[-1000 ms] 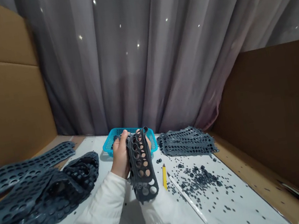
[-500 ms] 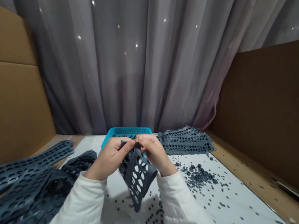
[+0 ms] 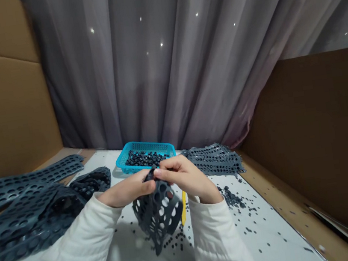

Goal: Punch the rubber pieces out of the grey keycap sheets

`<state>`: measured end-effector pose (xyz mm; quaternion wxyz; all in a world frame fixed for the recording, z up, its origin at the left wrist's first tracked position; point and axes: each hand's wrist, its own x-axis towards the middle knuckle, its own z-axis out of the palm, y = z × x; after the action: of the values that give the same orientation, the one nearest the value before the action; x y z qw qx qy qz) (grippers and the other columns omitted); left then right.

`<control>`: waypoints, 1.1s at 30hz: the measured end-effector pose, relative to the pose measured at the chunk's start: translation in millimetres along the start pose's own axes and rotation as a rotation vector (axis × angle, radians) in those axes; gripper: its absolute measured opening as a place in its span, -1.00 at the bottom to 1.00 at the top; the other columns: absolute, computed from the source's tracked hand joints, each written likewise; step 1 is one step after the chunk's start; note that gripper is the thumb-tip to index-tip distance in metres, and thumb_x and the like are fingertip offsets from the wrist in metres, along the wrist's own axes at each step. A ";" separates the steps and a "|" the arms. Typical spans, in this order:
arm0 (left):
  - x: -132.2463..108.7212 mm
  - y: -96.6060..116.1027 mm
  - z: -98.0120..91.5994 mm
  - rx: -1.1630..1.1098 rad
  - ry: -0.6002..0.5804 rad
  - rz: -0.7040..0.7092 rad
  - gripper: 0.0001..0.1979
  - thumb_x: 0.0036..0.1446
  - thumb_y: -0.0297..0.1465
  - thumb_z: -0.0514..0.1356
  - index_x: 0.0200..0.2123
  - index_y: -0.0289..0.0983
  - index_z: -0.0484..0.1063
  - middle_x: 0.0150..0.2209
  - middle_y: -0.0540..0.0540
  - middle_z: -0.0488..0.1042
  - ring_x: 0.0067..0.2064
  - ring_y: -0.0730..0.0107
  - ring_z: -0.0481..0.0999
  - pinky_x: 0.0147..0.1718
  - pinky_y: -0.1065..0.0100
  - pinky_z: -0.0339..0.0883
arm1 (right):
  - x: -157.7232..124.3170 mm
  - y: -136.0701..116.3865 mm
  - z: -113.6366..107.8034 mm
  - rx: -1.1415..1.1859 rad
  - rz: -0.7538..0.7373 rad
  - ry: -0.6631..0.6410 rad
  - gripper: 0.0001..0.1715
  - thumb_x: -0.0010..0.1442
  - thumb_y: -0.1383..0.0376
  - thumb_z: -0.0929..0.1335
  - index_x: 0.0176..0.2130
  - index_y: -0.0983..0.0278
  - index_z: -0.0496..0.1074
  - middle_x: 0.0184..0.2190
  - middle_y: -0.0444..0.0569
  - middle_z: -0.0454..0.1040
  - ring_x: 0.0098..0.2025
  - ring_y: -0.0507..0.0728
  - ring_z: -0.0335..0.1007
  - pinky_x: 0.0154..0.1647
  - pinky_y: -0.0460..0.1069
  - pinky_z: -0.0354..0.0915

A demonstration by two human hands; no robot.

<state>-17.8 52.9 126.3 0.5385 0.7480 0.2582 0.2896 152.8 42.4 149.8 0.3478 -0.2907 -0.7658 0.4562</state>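
Both hands grip the top of a dark grey perforated rubber sheet (image 3: pixel 158 212), which hangs down in front of me, bent over on itself. On its left edge my left hand (image 3: pixel 129 189) is closed, thumb along the top. My right hand (image 3: pixel 185 176) pinches the upper edge between thumb and fingers; whether a small piece is between them is hidden. Behind the hands stands a blue plastic basket (image 3: pixel 123 160) with many small dark pieces (image 3: pixel 143 157) inside. Below the right hand, partly covered by the sheet, a yellow stick-like tool (image 3: pixel 184 209) lies on the table.
More perforated sheets (image 3: pixel 27 216) are heaped at the left, and another stack (image 3: pixel 213 159) lies right of the basket. A pile of small dark bits (image 3: pixel 234 200) and scattered discs cover parts of the white table (image 3: pixel 265 230). Cardboard walls (image 3: pixel 329 126) flank it; a grey curtain (image 3: pixel 142 87) hangs behind.
The right hand has turned and shifted slightly right, still at the sheet's top edge. The sheet has swung and bent. More of the basket and the yellow tool now show.
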 end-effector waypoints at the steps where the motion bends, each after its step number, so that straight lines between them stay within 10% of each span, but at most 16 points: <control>1: -1.4 -0.7 1.5 0.000 0.050 -0.026 -0.39 -0.19 0.16 0.12 -0.42 -0.32 0.41 -0.47 -0.07 0.40 -0.39 0.29 0.36 -0.37 0.32 0.28 | 0.3 1.2 -0.3 -0.024 0.012 0.031 -0.54 0.12 0.13 0.29 -0.66 0.31 0.16 -0.70 -0.24 0.07 -0.63 -0.09 -0.03 -0.62 -0.12 -0.09; 5: -4.0 -2.7 1.7 0.048 0.330 -0.169 -0.56 -0.15 0.00 0.21 -0.47 -0.31 0.37 -0.57 -0.01 0.37 -0.51 0.38 0.32 -0.55 0.40 0.18 | 6.8 11.0 -0.3 0.002 0.019 0.057 -0.51 0.09 0.11 0.32 -0.68 0.31 0.13 -0.71 -0.25 0.02 -0.62 -0.09 -0.10 -0.62 -0.12 -0.12; 12: -6.2 3.8 3.8 -0.287 0.317 0.018 -0.51 -0.13 -0.03 0.22 -0.74 -0.26 0.13 -0.80 0.12 0.08 -0.73 0.61 0.04 -0.72 0.46 -0.07 | 27.8 22.3 32.0 0.742 -0.043 0.044 -0.45 -0.08 0.07 0.42 -0.65 0.27 0.03 -0.75 -0.33 -0.13 -0.71 -0.14 -0.30 -0.72 -0.17 -0.26; 20: -6.8 4.4 -19.2 -0.365 0.267 0.224 -0.42 -0.17 0.16 0.00 -0.85 -0.19 0.06 -0.93 0.07 -0.07 -0.82 0.53 -0.01 -0.74 0.35 -0.02 | 19.8 3.3 30.7 0.947 -0.343 0.322 -0.42 0.10 0.06 0.28 -0.62 0.25 -0.16 -0.71 -0.29 -0.24 -0.68 -0.08 -0.44 -0.78 -0.19 -0.30; 25: -10.1 9.5 -9.9 -0.216 0.260 0.207 -0.49 -0.18 0.06 0.18 -0.77 -0.25 0.23 -0.80 0.00 0.19 -0.72 0.50 0.16 -0.67 0.36 0.06 | 25.4 22.1 6.9 0.547 -0.275 0.480 -0.51 0.12 -0.03 0.21 -0.58 0.22 -0.02 -0.66 -0.27 -0.15 -0.66 -0.06 -0.28 -0.71 -0.15 -0.13; 29: -11.0 5.8 -7.3 -0.104 0.181 0.221 -0.50 -0.17 0.07 0.18 -0.63 -0.30 0.32 -0.65 -0.05 0.33 -0.62 0.43 0.30 -0.62 0.39 0.16 | 37.5 78.6 -19.0 -0.203 0.018 0.752 -0.60 0.15 0.01 0.13 -0.53 0.23 0.08 -0.65 -0.24 -0.01 -0.59 -0.02 -0.04 -0.55 -0.12 0.03; 33: -10.2 6.1 -10.6 0.024 0.093 0.230 -0.59 -0.07 -0.04 0.18 -0.56 -0.31 0.37 -0.61 -0.05 0.38 -0.58 0.42 0.35 -0.55 0.39 0.21 | 38.0 130.5 -35.7 -0.430 0.137 0.781 -0.66 0.07 0.08 0.22 -0.56 0.25 0.15 -0.63 -0.20 0.15 -0.51 0.02 0.08 -0.43 -0.08 0.05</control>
<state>-32.0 51.0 133.2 0.4802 0.7649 0.1987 0.3807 175.6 143.2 54.6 0.5113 -0.5568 -0.6335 0.1650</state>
